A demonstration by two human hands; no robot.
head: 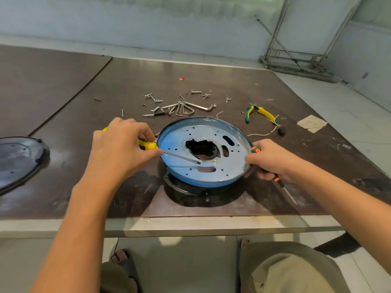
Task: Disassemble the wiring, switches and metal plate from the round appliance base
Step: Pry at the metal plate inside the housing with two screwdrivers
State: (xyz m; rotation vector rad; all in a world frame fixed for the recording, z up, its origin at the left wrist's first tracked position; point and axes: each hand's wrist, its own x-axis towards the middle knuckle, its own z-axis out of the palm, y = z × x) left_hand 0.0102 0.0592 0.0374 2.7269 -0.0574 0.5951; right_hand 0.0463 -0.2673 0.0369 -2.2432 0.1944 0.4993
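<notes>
Round appliance base sits on dark table, toward the table's front edge, blue rim up. A glossy black part shows under base's near-left edge (can't tell what it is). Metal plate lies inside base: pale, many small holes, a few slots, big ragged opening in the middle.

Left hand is at left of base, fingers curled round the handle of yellow screwdriver, one fingertip where the shaft begins. The shaft crosses the plate from base's left rim, with its tip on the plate just nearer than the central opening.

Right hand is at right of base, closed round orange-black screwdriver. Handle top pokes out above the hand and the shaft points down and away from base, off the plate. Fingertips touch base's right rim.

Behind base: cluster of hex keys and loose screws. Behind-right of base: yellow-green pliers lying flat, with thin white wire between them and base's rim. Further right of base: pale paper scrap. Far left of base, well apart: black round cover, cut by frame edge. Well behind base: tiny red bit.
</notes>
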